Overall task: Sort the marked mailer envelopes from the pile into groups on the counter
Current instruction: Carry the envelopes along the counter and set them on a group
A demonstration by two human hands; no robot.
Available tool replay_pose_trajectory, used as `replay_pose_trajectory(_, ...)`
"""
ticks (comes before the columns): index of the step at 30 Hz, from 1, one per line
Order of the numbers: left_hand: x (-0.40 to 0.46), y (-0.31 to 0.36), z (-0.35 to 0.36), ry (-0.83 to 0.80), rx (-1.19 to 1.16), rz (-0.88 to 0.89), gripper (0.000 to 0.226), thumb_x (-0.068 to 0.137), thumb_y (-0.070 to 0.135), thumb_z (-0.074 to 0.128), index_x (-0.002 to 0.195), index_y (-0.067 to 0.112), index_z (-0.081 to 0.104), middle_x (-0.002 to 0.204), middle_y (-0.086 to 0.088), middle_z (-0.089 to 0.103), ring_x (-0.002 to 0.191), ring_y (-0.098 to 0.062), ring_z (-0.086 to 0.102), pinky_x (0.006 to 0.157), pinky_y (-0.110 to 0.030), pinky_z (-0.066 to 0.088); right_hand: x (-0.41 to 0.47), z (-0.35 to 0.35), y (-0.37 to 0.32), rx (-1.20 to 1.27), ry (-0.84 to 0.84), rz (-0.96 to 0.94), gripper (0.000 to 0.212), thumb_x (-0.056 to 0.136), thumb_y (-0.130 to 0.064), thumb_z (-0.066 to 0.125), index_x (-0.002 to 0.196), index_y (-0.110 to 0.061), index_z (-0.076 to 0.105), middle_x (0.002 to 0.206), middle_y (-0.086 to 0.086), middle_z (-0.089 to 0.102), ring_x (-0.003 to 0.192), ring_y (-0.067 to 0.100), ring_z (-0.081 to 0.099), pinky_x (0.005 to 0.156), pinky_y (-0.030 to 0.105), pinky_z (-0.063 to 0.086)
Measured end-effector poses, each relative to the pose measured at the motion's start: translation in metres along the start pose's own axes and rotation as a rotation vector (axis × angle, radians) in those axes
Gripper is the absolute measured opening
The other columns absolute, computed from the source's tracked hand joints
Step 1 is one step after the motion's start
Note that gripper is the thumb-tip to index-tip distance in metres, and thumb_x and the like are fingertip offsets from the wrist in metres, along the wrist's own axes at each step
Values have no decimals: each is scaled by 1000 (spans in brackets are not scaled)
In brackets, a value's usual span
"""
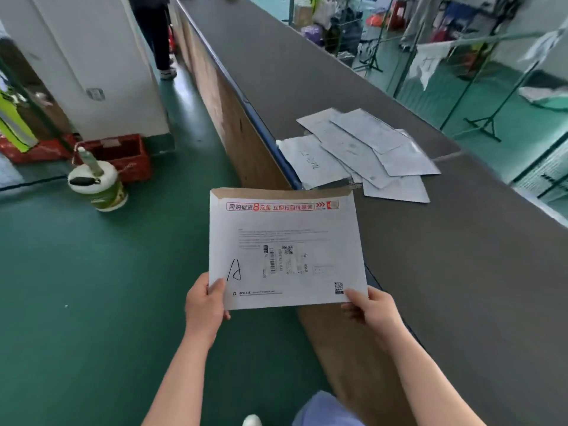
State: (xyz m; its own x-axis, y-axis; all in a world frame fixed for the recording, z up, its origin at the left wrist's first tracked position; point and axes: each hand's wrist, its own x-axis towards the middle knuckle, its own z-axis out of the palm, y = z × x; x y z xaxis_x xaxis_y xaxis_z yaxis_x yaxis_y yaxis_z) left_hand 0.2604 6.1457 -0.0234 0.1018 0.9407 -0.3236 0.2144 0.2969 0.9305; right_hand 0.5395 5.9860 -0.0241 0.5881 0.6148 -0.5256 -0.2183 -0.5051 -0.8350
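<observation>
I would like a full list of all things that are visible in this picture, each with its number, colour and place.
held envelope: one, white with a red banner and a handwritten black mark, held up in front of the counter edge
envelope pile: several, pale grey-white, overlapping on the counter
counter: one, dark grey top, wooden front, running from near right to far
bucket: one, white and green, on the green floor at left
crate: one, red, on the floor behind the bucket
another person's legs: dark trousers, far end of the aisle
left hand: holds the envelope's lower left corner
right hand: holds the envelope's lower right corner
</observation>
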Motion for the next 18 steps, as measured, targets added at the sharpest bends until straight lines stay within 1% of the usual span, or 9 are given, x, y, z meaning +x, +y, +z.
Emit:
replay_pose_trajectory(2, 32, 11, 32, -83, -7, -8, 20, 101, 6, 52, 102, 19, 67, 96, -2, 73, 64, -23, 60, 50, -34, 53, 26, -4, -7, 80, 136, -13, 12, 100, -15, 65, 100, -6, 74, 74, 12, 76, 66, 22, 65, 69, 36, 55)
replay_pose_trajectory(4, 67, 22, 70, -185, -3, -18, 30, 98, -2, 52, 105, 21, 68, 104, 0, 75, 85, -25, 70, 57, -34, 58, 57, -16, -15, 162, 228, -34, 13, 101, -15, 64, 101, -8, 75, 74, 12, 74, 67, 23, 64, 68, 36, 55)
replay_pose_trajectory(5, 84, 28, 88, -223, 4, -34, 32, 96, -5, 52, 105, 21, 68, 106, -1, 75, 92, -26, 72, 59, -33, 59, 70, -22, -19, 192, 258, -41, 13, 101, -15, 63, 101, -9, 75, 74, 11, 73, 67, 22, 63, 66, 35, 55)
replay_pose_trajectory(7, 119, 44, 125, -268, 38, -55, 29, 96, -5, 55, 106, 18, 69, 107, -4, 76, 97, -28, 72, 59, -32, 59, 98, -38, -29, 264, 334, -19, 13, 101, -13, 62, 101, -8, 74, 71, 10, 70, 66, 21, 61, 64, 33, 54)
replay_pose_trajectory(11, 177, 89, 185, -370, 25, -30, 18, 98, -1, 58, 110, 9, 69, 108, -9, 76, 98, -30, 71, 60, -32, 59, 134, -52, -52, 426, 422, 24, 12, 101, -12, 63, 102, -6, 73, 70, 9, 67, 66, 22, 58, 65, 35, 53)
replay_pose_trajectory(14, 215, 113, 228, -446, -4, -67, 18, 99, 0, 61, 114, 6, 68, 105, -11, 77, 89, -26, 70, 61, -31, 58, 156, -62, -68, 539, 527, 48, 11, 101, -11, 64, 98, -3, 70, 68, 10, 64, 62, 20, 56, 61, 33, 49)
replay_pose_trajectory(16, 241, 120, 253, -510, -44, -100, 19, 99, 0, 62, 117, 4, 67, 102, -17, 75, 81, -25, 66, 59, -30, 57, 169, -70, -80, 629, 581, 54, 11, 101, -11, 64, 97, -2, 68, 67, 9, 64, 59, 20, 55, 60, 33, 46)
replay_pose_trajectory(18, 270, 127, 280, -592, -47, -125, 22, 100, 2, 61, 120, 5, 67, 103, -19, 74, 82, -25, 65, 62, -31, 58, 187, -79, -94, 736, 642, 52, 9, 101, -11, 63, 98, -3, 67, 67, 9, 64, 58, 19, 55, 59, 31, 46)
